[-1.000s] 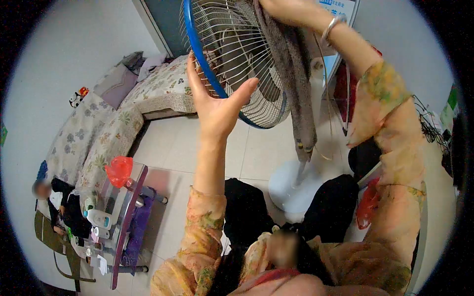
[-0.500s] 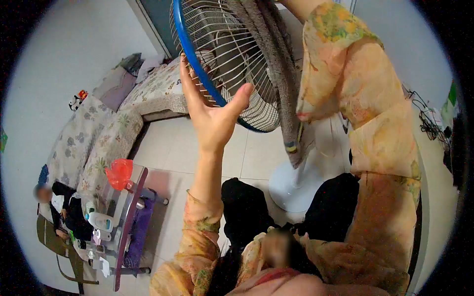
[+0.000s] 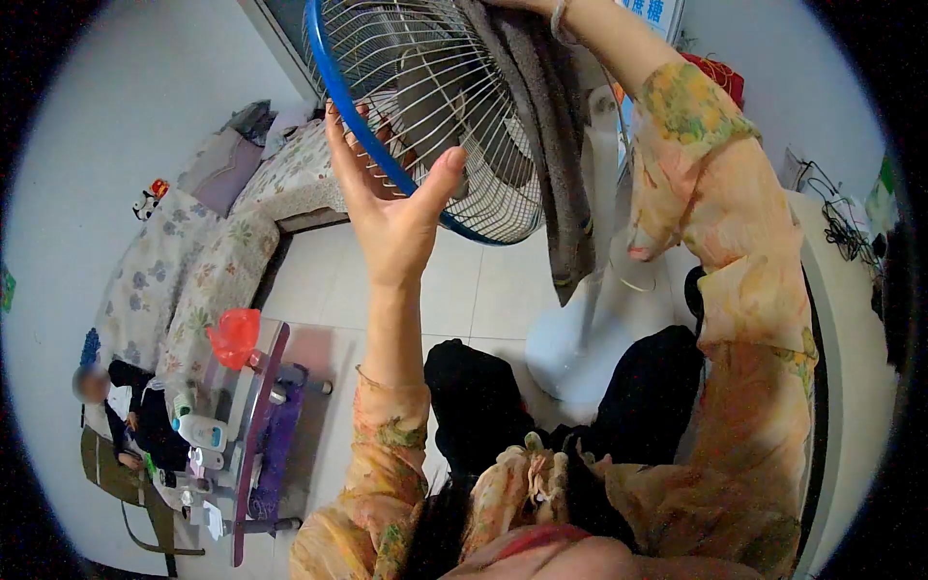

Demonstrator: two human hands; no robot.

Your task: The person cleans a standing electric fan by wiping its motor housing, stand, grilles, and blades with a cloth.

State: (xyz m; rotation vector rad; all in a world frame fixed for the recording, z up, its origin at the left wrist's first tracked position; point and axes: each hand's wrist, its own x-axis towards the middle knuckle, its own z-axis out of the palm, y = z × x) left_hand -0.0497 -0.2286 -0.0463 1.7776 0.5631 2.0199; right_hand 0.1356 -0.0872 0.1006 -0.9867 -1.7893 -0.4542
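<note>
A standing fan's wire cage point(image 3: 483, 126) with a blue rim point(image 3: 350, 116) tilts at the top centre. My left hand point(image 3: 394, 217) supports the rim from below, thumb and fingers spread on either side of it. A grey-brown cloth point(image 3: 551, 145) hangs over the back of the cage, its lower end dangling beside the white pole. At the top edge, my right hand point(image 3: 522, 3) is on the upper part of the cloth; most of it is cut off by the frame, and its fingers are hidden.
The fan's round white base point(image 3: 575, 353) stands on the tiled floor between my legs. To the left are a low table point(image 3: 253, 454) with bottles and a red bag point(image 3: 235, 338), a patterned sofa point(image 3: 217, 280) and a seated person point(image 3: 145, 416). Cables point(image 3: 843, 217) lie at the right.
The fan head and my left hand have shifted left in view. My right hand, out of view half a second ago, shows partly at the top edge. The cloth has moved along the cage.
</note>
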